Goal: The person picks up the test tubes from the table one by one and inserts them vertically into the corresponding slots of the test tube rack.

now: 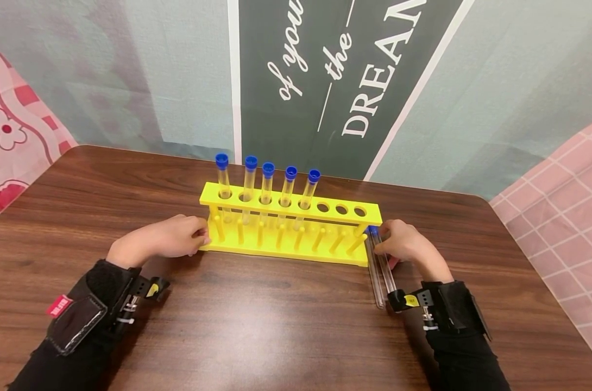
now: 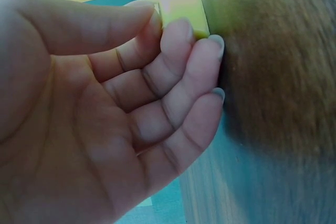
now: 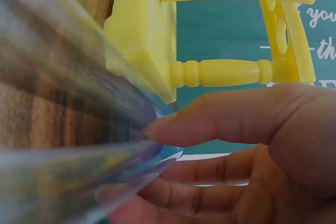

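Observation:
A yellow test tube rack (image 1: 276, 250) stands on the table. Several clear test tubes with blue caps (image 1: 268, 170) fill its left holes, while three holes at the right end hold nothing. My left hand (image 1: 176, 237) grips the rack's left end low down; the left wrist view has thumb and curled fingers at the rack's yellow corner (image 2: 184, 14). Beside the right end, my right hand (image 1: 401, 241) pinches two clear test tubes (image 1: 376, 277) near their blue caps. They slant toward the table's front. In the right wrist view these tubes (image 3: 68, 182) look blurred and close.
The brown wooden table (image 1: 257, 326) spreads around the rack. Behind it hangs a grey-green cloth with a dark lettered panel (image 1: 296, 125). Pink patterned cloth (image 1: 12, 136) borders the left side, and pink checked cloth (image 1: 560, 217) the right. Both wrists wear black straps with small cameras.

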The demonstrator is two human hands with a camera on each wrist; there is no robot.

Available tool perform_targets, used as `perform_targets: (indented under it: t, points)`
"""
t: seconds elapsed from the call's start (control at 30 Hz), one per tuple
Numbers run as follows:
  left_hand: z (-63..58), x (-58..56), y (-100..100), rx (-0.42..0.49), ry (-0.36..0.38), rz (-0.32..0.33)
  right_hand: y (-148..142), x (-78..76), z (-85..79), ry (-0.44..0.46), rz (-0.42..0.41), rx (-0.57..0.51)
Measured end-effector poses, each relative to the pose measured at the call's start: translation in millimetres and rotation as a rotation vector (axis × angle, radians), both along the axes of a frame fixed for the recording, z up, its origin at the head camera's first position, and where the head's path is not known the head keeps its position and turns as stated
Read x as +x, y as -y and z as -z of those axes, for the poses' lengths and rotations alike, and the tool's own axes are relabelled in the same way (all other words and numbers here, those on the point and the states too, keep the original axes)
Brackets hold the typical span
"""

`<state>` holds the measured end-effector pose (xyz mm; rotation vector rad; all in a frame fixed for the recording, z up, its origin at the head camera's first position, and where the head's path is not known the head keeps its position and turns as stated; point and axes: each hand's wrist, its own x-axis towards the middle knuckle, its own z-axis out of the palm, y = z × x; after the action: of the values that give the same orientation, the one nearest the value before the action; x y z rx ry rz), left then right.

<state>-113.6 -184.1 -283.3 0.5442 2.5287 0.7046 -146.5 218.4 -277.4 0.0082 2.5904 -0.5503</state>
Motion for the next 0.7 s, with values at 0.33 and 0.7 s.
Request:
perform_targets:
  t: [0.33, 0.7]
  points:
    - [2.0, -1.5, 0, 0.007, 0.009, 0.001, -1, 1.8, -7.4, -0.018, -0.018, -0.012]
    - [2.9, -1.3, 1, 0.001, 0.004, 0.008, -4, 7.5, -17.8, -0.037, -0.064, -0.129]
